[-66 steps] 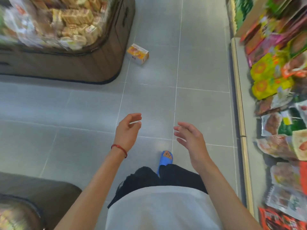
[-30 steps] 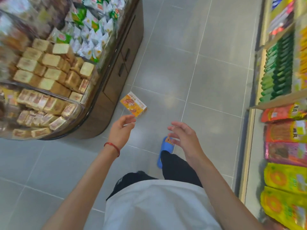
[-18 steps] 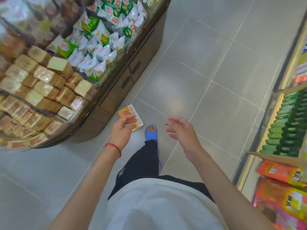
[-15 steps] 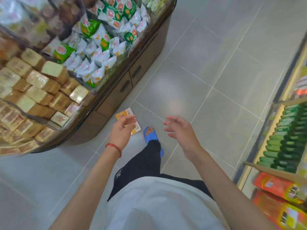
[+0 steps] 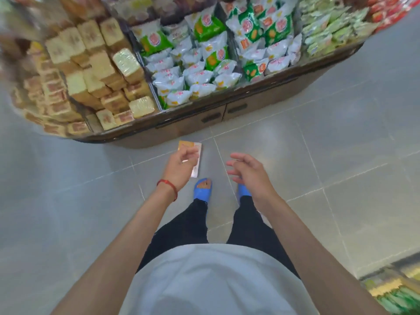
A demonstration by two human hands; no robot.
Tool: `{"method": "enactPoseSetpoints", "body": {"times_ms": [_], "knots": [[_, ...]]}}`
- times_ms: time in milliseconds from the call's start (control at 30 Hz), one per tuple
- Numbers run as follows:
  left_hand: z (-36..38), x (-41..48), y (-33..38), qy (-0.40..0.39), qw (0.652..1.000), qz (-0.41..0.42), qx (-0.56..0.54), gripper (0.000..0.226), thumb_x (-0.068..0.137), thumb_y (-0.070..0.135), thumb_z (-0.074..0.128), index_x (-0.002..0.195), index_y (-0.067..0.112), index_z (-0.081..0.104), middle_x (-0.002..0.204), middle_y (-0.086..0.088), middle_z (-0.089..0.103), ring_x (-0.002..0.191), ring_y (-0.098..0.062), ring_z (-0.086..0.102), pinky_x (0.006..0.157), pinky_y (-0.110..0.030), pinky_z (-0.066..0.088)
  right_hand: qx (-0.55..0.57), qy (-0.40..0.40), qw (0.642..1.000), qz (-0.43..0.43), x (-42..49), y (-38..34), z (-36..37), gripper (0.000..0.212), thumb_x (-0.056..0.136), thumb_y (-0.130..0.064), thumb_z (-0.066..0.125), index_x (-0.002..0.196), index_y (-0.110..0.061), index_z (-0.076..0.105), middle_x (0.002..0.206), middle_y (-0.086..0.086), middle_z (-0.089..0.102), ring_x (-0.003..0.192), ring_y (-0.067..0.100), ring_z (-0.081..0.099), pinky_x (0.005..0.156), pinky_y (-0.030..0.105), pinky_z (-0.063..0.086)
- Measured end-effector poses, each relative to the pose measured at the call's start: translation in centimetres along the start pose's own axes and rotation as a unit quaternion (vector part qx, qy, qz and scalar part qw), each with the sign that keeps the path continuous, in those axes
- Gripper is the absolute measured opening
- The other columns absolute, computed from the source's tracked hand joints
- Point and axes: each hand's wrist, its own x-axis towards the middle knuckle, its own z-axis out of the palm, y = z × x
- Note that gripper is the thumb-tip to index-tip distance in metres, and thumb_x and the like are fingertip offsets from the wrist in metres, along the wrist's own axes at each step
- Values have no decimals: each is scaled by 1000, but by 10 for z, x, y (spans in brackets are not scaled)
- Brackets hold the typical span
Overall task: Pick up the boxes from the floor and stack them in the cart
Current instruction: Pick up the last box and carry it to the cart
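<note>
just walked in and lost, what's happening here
A person stands in a shop aisle facing a snack stand. A small orange box lies on the floor at the stand's foot, just ahead of their blue slippers. The left hand overlaps the box in the view, fingers loosely curled, but does not look to grip it. The right hand is open and holds nothing. The box is not yet picked up, and no cart is in view.

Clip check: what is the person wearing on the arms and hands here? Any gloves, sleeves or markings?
No gloves, and both forearms are bare with no sleeve in view. The left hand has a thin red cord bracelet at the wrist. The right hand wears nothing. No rings or markings show.
</note>
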Motion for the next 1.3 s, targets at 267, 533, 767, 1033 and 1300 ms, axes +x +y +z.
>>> {"method": "enactPoseSetpoints", "body": {"times_ms": [267,533,767,1033,1300], "knots": [[27,-33,-31,169,965,-79,-187,20,98,6,56,112,16,64,116,-6,66,96,-15,60,72,-15,45,-194,-159,968,-24,43,-34,-19,24,102,-18,60,126,-15,65,108,2,68,92,13,65,84,24,50],[36,-31,-90,226,917,-137,-297,23,97,3,56,116,12,65,101,-2,66,78,-2,61,63,-7,48,-335,-175,925,-43,94,-12,8,21,101,-21,60,122,-22,66,109,5,69,94,14,63,82,25,50],[36,22,-178,252,869,-211,-370,12,94,10,63,102,18,68,85,7,66,81,-9,62,68,-18,43,-456,-178,869,-71,173,46,61,25,101,-19,60,125,-17,65,109,-1,63,74,3,61,59,13,50],[66,113,-281,271,839,-301,-362,18,94,26,61,103,13,69,110,-8,67,101,-27,59,86,-32,48,-541,-207,813,-52,301,119,126,20,89,-19,64,105,-10,71,103,5,72,91,14,62,84,24,47],[89,224,-350,260,817,-332,-393,29,87,36,56,98,12,69,101,-17,68,97,-37,61,96,-42,48,-638,-195,743,-56,421,173,174,34,98,-22,60,129,-7,61,106,4,67,78,10,65,67,15,51]]}}
